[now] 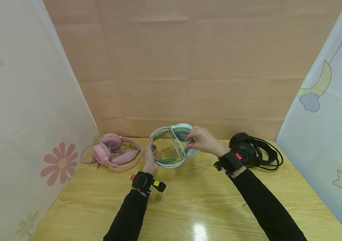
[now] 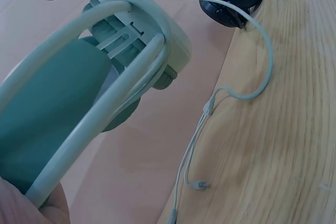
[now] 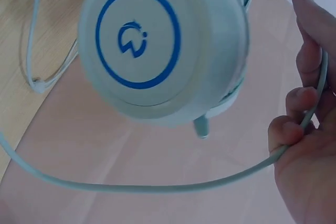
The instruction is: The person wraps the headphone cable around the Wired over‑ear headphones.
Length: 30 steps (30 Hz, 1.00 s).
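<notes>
Pale green headphones (image 1: 180, 131) are held up over the table's back part. My left hand (image 1: 150, 158) grips their headband at its left side; in the left wrist view its fingers curl round the band (image 2: 100, 111). A thin pale green cable (image 3: 157, 188) runs through the fingers of my right hand (image 3: 310, 103), which holds it beside the ear cup (image 3: 139, 45) with a blue ring. Some of the cable is wound round the headband. Its split end with plugs (image 2: 199, 184) hangs over the wood in the left wrist view.
Pink headphones (image 1: 102, 154) lie at the back left, black headphones (image 1: 243, 152) with a coiled cable at the back right. Behind the wooden table (image 1: 183, 207) stands a brown paper-like backdrop (image 1: 159, 67). Patterned white sheets flank both sides.
</notes>
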Available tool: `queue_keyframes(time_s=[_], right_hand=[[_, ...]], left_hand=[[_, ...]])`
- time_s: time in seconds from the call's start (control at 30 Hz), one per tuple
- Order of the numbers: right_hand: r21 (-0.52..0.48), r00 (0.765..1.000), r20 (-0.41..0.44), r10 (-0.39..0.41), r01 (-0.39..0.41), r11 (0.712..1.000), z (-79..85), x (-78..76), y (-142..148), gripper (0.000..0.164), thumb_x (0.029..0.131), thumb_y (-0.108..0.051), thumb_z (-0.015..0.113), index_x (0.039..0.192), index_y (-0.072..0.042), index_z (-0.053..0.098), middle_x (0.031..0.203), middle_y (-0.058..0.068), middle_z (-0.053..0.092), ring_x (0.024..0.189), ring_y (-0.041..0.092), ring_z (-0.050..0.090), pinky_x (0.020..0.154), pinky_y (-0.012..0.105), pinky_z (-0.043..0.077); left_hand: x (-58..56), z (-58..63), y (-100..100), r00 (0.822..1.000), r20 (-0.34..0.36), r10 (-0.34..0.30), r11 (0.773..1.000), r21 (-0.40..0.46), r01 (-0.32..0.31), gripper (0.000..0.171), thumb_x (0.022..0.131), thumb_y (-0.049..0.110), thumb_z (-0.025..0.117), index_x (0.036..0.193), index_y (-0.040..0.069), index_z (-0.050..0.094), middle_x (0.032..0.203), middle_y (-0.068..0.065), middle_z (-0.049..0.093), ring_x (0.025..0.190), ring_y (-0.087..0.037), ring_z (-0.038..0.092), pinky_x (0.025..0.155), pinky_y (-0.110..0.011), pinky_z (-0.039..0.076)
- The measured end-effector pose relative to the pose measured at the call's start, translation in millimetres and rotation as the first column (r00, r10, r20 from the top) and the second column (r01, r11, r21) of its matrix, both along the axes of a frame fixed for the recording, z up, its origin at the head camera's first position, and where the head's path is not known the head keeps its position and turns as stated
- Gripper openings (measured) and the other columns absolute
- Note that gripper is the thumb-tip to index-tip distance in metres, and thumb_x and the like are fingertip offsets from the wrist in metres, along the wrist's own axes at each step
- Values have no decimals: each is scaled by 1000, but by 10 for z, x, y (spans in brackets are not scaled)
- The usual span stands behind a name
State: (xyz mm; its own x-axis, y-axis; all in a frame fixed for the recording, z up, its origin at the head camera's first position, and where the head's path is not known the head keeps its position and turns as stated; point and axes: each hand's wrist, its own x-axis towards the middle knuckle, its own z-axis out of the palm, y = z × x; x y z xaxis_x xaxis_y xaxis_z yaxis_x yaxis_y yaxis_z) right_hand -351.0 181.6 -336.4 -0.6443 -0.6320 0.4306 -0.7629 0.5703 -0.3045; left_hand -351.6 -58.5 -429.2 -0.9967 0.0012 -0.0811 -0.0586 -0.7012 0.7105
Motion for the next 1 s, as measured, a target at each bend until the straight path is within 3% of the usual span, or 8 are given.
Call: queue_keyframes(time_s=[0.17, 0.37, 0.6, 0.8, 1.0], right_hand=[[10, 1000, 17, 10, -11, 1000, -5, -63, 33, 11, 85, -16, 77, 96, -14, 75, 89, -2, 68, 79, 14, 46, 69, 30, 38], [10, 998, 50, -37, 36, 999, 39, -161, 98, 15, 80, -19, 81, 92, -11, 76, 90, 0, 70, 80, 15, 50, 69, 29, 41], [61, 998, 57, 27, -30, 998, 110, -209, 119, 15, 90, -12, 71, 103, -6, 75, 99, 4, 71, 82, 17, 48, 71, 30, 37], [5, 997, 77, 12, -13, 1000, 133, -207, 61, 14, 85, -18, 77, 96, -10, 75, 93, 2, 68, 86, 21, 53, 76, 34, 40], [-4, 998, 56, 43, -42, 999, 110, -221, 10, 13, 90, -7, 69, 102, -5, 74, 96, 5, 71, 82, 17, 50, 74, 31, 36]], left_hand=[[5, 14, -25, 1000, 0, -28, 999, -20, 28, 44, 97, 51, 55, 83, 12, 40, 50, 9, 20, 35, -4, 24, 42, -20, 22], [3, 19, -28, 995, 6, -97, 995, -32, 97, 43, 96, 51, 56, 83, 13, 43, 49, 9, 21, 35, -4, 23, 40, -19, 22], [3, 19, -10, 992, 11, -123, 991, -42, 124, 44, 96, 52, 57, 83, 12, 42, 48, 10, 20, 34, -3, 21, 38, -18, 21], [21, 30, -9, 984, 2, -177, 983, -58, 176, 42, 97, 49, 56, 82, 12, 44, 47, 10, 21, 34, -3, 23, 38, -18, 24], [22, 30, -74, 973, -5, -231, 971, -54, 231, 43, 99, 49, 53, 80, 12, 43, 47, 10, 23, 34, -2, 24, 36, -16, 25]])
